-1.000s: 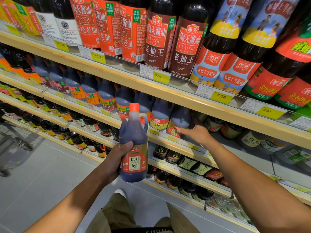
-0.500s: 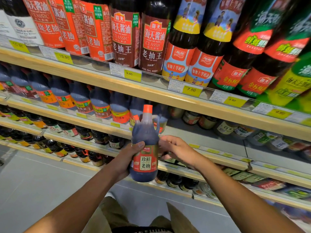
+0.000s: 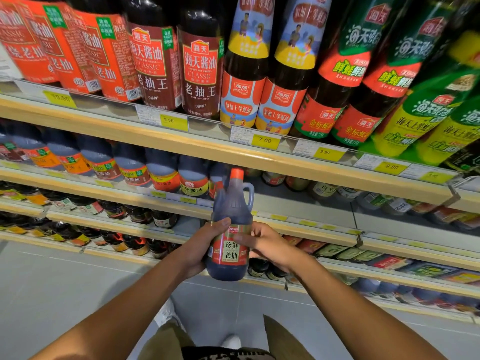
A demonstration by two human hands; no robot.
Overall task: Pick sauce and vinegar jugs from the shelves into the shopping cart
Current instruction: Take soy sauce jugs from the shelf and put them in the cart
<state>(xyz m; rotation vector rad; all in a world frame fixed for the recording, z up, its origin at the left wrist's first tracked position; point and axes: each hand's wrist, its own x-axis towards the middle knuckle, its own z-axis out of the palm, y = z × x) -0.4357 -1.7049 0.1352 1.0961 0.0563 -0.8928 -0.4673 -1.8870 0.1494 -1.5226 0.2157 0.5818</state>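
A dark soy sauce jug (image 3: 231, 214) with an orange cap, a side handle and a red label stands upright in front of the shelves. My left hand (image 3: 201, 246) grips its body from the left, thumb across the label's top. My right hand (image 3: 268, 245) holds the jug from the right, thumb lying on the label. More jugs of the same kind (image 3: 130, 166) line the second shelf to the left. No shopping cart is in view.
Tall sauce bottles (image 3: 200, 63) fill the top shelf above yellow price tags (image 3: 265, 140). A bare stretch of the second shelf (image 3: 291, 201) lies right of the jug. Small bottles and packets sit on the lower shelves (image 3: 130, 216). Grey floor and my shoes are below.
My right hand left the shelf, came over to the jug and now holds its right side. The view has swung to the right along the shelves.
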